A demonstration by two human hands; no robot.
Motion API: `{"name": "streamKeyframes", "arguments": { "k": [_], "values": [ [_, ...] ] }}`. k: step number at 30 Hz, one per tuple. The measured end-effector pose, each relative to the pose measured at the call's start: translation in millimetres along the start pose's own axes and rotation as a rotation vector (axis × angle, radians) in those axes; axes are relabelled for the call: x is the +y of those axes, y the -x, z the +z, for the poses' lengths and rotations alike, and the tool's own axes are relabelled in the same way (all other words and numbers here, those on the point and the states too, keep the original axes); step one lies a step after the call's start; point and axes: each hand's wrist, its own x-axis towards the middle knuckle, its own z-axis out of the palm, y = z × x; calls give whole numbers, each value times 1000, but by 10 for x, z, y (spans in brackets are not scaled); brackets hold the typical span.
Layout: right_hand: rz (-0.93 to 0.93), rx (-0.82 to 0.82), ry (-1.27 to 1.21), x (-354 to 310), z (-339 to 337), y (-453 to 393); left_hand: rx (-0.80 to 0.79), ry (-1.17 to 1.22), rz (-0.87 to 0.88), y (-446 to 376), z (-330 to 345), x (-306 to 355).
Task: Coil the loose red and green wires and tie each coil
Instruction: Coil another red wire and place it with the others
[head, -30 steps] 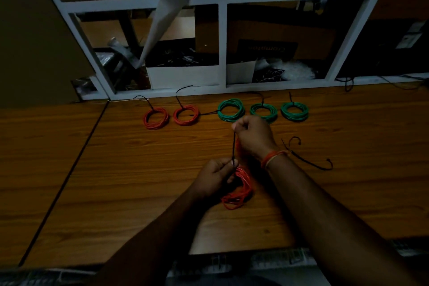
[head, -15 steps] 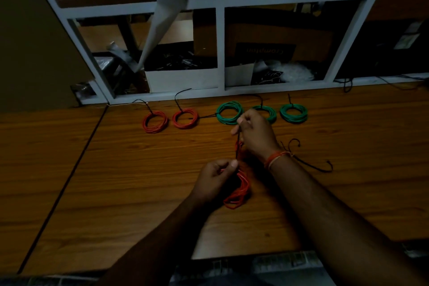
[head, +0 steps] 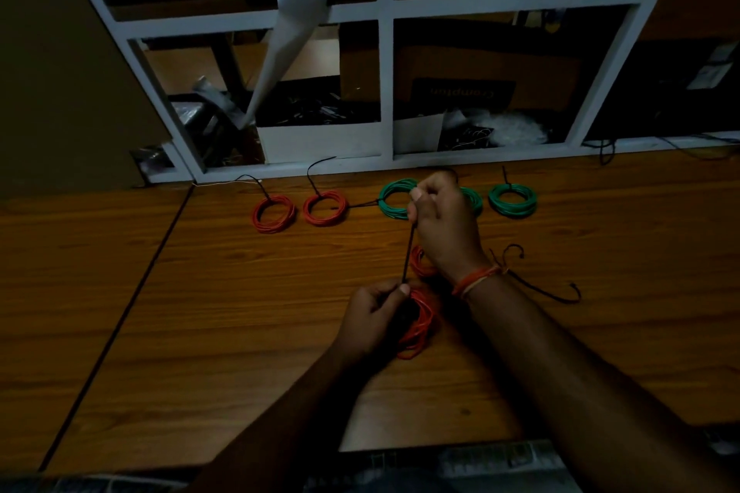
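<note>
My left hand [head: 374, 316] grips a red wire coil [head: 418, 326] just above the wooden table [head: 240, 312]. A thin black tie [head: 408, 252] runs taut from that coil up to my right hand [head: 442, 224], whose fingers pinch its upper end. Part of the red coil shows under my right wrist. Along the back of the table lie two tied red coils [head: 274, 213] [head: 325, 207] and three green coils: one [head: 394, 199] partly behind my right hand, a middle one [head: 472, 200] mostly hidden, and one [head: 512, 200] in full view.
A loose black tie [head: 548, 288] lies on the table to the right of my right wrist. A white-framed shelf unit [head: 384, 92] with boxes and clutter stands behind the table. A seam in the tabletop [head: 132, 300] runs down the left side.
My right hand has pulled the black tie up and away from me, toward the green coils, so the tie is longer and taut. My left hand keeps holding the red coil.
</note>
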Motion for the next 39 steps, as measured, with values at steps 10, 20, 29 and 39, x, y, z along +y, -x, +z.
{"name": "streamKeyframes", "arguments": {
  "k": [10, 20, 29, 39],
  "values": [
    [14, 113, -38, 40, 68, 169, 292, -15, -51, -169, -447, 71],
    [136, -187, 391, 479, 397, 698, 208, -87, -139, -585, -629, 103],
    [171, -227, 647, 491, 483, 471, 181, -1182, 148, -770, -691, 259],
    [125, -149, 495, 584, 319, 389, 323, -1019, 92, -663, -916, 271]
  ]
}}
